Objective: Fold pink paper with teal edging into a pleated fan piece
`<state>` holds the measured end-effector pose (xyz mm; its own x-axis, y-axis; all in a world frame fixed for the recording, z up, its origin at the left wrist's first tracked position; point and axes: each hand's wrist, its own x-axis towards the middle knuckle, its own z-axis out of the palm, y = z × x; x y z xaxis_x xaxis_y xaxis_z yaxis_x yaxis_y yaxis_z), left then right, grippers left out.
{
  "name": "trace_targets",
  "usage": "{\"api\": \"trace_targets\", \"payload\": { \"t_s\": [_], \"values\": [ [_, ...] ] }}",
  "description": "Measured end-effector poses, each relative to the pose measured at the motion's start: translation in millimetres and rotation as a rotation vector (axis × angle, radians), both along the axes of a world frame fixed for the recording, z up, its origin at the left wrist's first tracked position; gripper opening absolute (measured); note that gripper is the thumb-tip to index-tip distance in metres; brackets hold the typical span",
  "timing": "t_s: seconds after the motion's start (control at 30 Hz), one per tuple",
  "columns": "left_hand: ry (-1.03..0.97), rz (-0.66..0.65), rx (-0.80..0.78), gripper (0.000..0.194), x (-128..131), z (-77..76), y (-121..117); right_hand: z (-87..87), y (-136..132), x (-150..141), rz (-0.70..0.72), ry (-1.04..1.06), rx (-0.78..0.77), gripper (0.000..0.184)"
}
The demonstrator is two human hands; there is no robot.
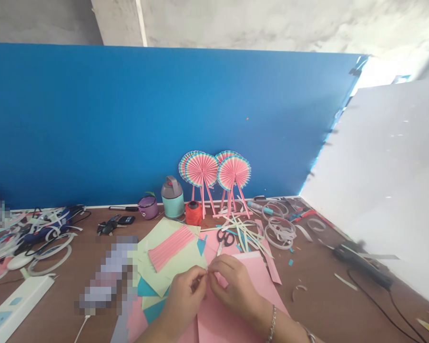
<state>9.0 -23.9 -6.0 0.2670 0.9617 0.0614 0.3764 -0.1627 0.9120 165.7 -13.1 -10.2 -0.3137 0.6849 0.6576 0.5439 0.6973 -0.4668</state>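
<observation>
My left hand and my right hand meet at the near middle of the table, fingertips pinched together on the top edge of a pink paper sheet. A bracelet sits on my right wrist. Just beyond my left hand lies a pleated pink paper strip on light green sheets. Black-handled scissors lie past my right hand.
Several pink folded paper fans lean on the blue partition. An orange thread spool, a teal container, a purple pot, tape rings, paper strips, a glue gun and a white power strip crowd the table.
</observation>
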Motion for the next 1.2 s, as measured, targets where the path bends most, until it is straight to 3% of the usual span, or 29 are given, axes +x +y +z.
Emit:
{"api": "trace_targets", "payload": {
  "t_s": [0.23,0.4,0.5,0.57,0.7,0.77,0.83,1.03,1.2],
  "values": [
    [-0.015,-0.016,-0.015,0.027,-0.9,0.7,-0.9,-0.1,0.0,0.2,0.005,0.010,-0.025,0.020],
    [-0.132,0.010,-0.103,0.027,-3.6,1.7,2.1,6.9,2.5,5.4,-0.050,0.111,-0.057,0.014],
    [-0.176,0.075,-0.152,0.030,-11.1,-0.2,12.7,13.4,13.3,24.8,-0.176,0.267,-0.169,0.012],
    [-0.161,0.115,-0.217,0.031,-18.8,-1.7,22.0,15.9,25.7,46.8,-0.338,0.380,-0.237,0.012],
    [-0.078,0.152,-0.379,0.028,-34.4,-0.5,35.2,13.2,54.5,100.7,-0.633,0.840,-0.268,0.017],
    [-0.051,0.129,-0.419,0.023,-39.8,2.0,36.6,9.2,65.4,124.9,-0.804,1.109,-0.224,0.018],
    [-0.021,0.101,-0.461,0.019,-43.5,4.5,35.7,4.7,72.1,144.3,-0.906,1.186,-0.154,0.018],
    [0.073,0.078,-0.518,0.010,-53.3,5.7,34.0,-1.3,75.7,176.9,-0.993,1.237,-0.009,0.019],
    [0.132,0.049,-0.531,0.009,-57.6,2.7,35.5,-0.4,74.1,181.9,-0.986,1.223,0.028,0.026]
  ]
}}
